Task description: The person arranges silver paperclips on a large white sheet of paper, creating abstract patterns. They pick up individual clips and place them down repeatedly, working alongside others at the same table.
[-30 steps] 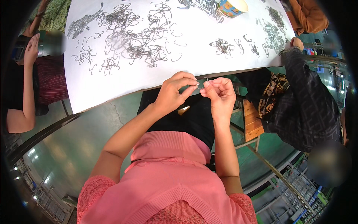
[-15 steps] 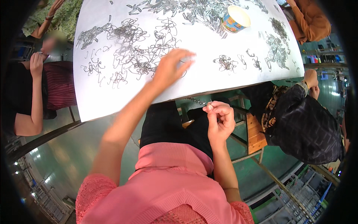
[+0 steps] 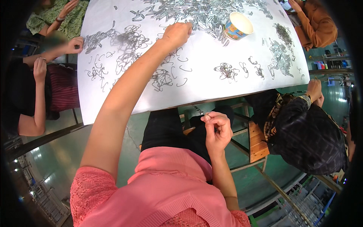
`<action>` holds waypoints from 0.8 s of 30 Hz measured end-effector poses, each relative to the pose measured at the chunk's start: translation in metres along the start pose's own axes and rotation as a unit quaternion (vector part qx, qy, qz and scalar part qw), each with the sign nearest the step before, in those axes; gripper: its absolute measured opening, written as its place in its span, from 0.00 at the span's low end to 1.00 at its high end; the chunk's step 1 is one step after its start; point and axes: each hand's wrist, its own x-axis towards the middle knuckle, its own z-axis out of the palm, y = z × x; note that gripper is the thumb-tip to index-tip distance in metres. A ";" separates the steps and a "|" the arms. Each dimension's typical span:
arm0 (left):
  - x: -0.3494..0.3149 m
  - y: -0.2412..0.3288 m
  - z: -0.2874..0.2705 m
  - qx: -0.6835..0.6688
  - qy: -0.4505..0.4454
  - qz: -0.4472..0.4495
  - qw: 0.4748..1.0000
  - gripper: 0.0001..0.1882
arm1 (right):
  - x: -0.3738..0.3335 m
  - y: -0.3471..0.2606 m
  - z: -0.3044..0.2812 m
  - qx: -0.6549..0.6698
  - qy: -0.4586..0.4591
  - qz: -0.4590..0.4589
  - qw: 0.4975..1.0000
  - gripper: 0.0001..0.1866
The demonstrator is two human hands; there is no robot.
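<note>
At the far middle of the white table, my left hand (image 3: 177,34) is over the edge of a pile of small silver metal strips (image 3: 196,11). Its fingers are curled together; whatever the tips hold is hidden. Bent dark wire hooks (image 3: 162,77) lie loosely under and beside my left forearm. Held low in front of my lap, my right hand (image 3: 218,130) is closed in a pinch. From its thumb and fingertips a thin, dark, chain-like metal strip (image 3: 198,110) runs toward the table edge.
A paper tub (image 3: 238,26) stands among the strips. More hooks (image 3: 227,72) and strips (image 3: 280,58) lie at the right. Co-workers sit around the table: a hand (image 3: 75,45) at the left edge, a dark-clothed person (image 3: 308,132) at the right beside a wooden stool (image 3: 258,142).
My left hand has moved away from me, from above the hooks to the strip pile, and its fingers have drawn in. My right hand has come slightly lower. A co-worker's hand has reached the left table edge.
</note>
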 end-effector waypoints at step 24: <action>-0.207 0.105 -0.016 -0.455 -0.019 -0.055 0.889 0.06 | 0.001 0.004 0.010 -0.022 0.008 -0.024 0.999 0.08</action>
